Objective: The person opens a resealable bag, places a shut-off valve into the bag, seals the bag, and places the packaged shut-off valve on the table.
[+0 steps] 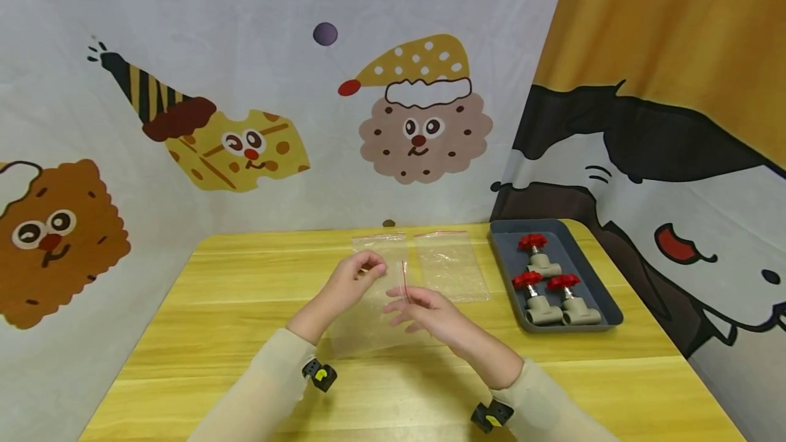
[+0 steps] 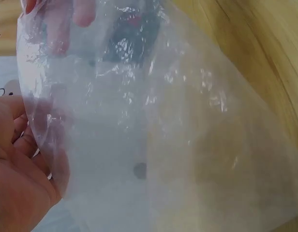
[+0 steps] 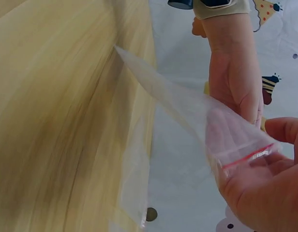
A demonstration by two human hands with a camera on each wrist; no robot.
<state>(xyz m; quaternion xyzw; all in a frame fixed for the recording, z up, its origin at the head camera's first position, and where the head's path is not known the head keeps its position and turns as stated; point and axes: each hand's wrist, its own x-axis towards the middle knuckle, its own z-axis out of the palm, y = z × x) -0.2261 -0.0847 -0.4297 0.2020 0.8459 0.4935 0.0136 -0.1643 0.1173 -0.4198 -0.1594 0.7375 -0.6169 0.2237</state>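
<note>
A clear zip-lock bag (image 1: 368, 322) with a red zip strip hangs over the table between the two hands. My left hand (image 1: 350, 282) holds it at the left, with thumb and fingers curled at its edge. At the zip end, my right hand (image 1: 430, 312) has its thumb and fingers around the bag beside the red strip. From the right wrist view, the bag (image 3: 163, 96) slants away from the right hand (image 3: 270, 188), its strip lying across the fingers. In the left wrist view the sheer film (image 2: 110, 125) covers part of the left hand (image 2: 18, 164).
Two more clear zip-lock bags lie flat behind the hands, a left bag (image 1: 368, 243) and a right bag (image 1: 451, 268). On the right, a grey tray (image 1: 500, 251) holds three beige pipe valves (image 1: 543, 311) with red handwheels. A cartoon curtain (image 1: 258, 19) hangs behind the wooden table (image 1: 233, 292).
</note>
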